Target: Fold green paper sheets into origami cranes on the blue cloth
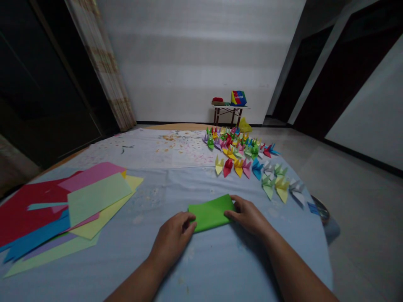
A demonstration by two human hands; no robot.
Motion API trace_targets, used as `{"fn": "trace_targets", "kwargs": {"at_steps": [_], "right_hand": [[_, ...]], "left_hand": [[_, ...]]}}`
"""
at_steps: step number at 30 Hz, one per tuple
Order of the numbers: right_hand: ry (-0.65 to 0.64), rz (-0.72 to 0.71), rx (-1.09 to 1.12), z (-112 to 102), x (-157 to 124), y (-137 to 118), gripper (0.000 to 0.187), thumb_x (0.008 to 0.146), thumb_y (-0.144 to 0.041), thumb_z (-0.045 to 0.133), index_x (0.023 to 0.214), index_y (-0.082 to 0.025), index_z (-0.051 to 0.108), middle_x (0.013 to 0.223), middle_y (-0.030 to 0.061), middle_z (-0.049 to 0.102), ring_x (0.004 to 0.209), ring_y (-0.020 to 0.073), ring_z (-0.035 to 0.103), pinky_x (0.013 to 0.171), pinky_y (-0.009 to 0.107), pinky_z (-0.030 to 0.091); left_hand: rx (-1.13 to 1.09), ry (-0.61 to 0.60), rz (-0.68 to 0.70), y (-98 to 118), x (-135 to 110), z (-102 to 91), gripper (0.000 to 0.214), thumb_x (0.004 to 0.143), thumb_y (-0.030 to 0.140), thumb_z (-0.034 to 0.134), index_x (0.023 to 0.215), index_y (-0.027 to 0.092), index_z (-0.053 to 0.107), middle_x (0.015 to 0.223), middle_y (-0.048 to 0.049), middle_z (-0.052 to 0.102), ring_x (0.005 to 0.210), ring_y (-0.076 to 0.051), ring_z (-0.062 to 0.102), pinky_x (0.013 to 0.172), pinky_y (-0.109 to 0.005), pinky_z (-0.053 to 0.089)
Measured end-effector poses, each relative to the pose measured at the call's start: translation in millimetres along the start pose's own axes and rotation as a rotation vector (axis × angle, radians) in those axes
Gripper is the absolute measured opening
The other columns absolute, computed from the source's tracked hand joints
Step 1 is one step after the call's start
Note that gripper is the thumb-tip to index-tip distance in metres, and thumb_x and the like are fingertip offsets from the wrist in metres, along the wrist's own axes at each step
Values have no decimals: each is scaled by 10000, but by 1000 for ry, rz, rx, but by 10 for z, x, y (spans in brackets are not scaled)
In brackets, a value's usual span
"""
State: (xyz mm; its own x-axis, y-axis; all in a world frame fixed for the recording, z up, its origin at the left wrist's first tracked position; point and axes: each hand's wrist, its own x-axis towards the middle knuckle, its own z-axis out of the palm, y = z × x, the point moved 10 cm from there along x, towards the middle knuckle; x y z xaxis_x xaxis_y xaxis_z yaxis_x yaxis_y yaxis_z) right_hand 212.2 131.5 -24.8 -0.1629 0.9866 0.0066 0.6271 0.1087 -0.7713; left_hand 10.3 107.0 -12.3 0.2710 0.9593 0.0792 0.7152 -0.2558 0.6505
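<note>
Green folded origami paper (211, 212) lies flat on the pale blue cloth (252, 262) covering a rounded table, between the two hands and directly ahead of the wearer. Left hand (171, 239) meets the paper's left end; its fingers (185, 222) sit together and slightly curled, with the tips hidden from this view. Right hand (248, 216) rests on the paper's right corner; its fingers (234, 209) lie together on the upper face. Neither thumb can be made out clearly, and whether either hand clamps the paper cannot be determined. To the left, a loose pile of coloured paper sheets (78, 209) overlaps, its lower sheets partly covered and cut off by the frame edge. Ahead, multicoloured origami cranes (242, 167) stand in rows, the rear ones crowded and partly hidden by one another.
</note>
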Motion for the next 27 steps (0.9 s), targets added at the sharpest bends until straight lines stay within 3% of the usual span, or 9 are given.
{"fn": "trace_targets", "kwargs": {"at_steps": [9, 14, 19, 23, 27], "right_hand": [[-26, 27, -8, 23, 14, 70, 465, 688, -313, 609, 1128, -187, 530, 616, -40, 501, 573, 118, 471, 516, 210, 328], [-38, 28, 4, 48, 12, 107, 466, 672, -299, 629, 1115, -181, 544, 607, -40, 508, 567, 117, 475, 507, 213, 324], [-53, 13, 206, 52, 23, 89, 391, 667, -303, 641, 1026, -162, 572, 662, -20, 562, 597, 120, 503, 536, 214, 368], [-18, -62, 403, -59, 24, -16, 226, 685, -339, 631, 811, -154, 600, 694, 0, 588, 625, 124, 521, 587, 231, 410], [-50, -206, 314, -81, -52, -231, 154, 690, -299, 632, 757, -161, 641, 727, 22, 609, 690, 141, 549, 664, 259, 438]], "left_hand": [[115, -3, 70, 183, -94, 16, 221, 829, 270, 421, 811, 208, 632, 775, -29, 612, 751, -161, 569, 694, -256, 404], [107, 26, -46, 31, -71, -34, 238, 827, 326, 422, 947, 227, 602, 710, -3, 612, 665, -154, 576, 627, -248, 395], [3, 169, -130, -89, -54, -204, 450, 816, 470, 411, 1176, 205, 463, 766, -11, 599, 673, -179, 574, 651, -292, 429], [-276, 299, -130, -181, -39, -345, 488, 863, 499, 236, 1069, 175, 538, 787, -35, 613, 634, -167, 569, 645, -310, 462], [-294, 395, -123, -318, 0, -500, 490, 867, 484, 232, 949, 161, 591, 841, -57, 623, 721, -177, 586, 705, -326, 470]]}}
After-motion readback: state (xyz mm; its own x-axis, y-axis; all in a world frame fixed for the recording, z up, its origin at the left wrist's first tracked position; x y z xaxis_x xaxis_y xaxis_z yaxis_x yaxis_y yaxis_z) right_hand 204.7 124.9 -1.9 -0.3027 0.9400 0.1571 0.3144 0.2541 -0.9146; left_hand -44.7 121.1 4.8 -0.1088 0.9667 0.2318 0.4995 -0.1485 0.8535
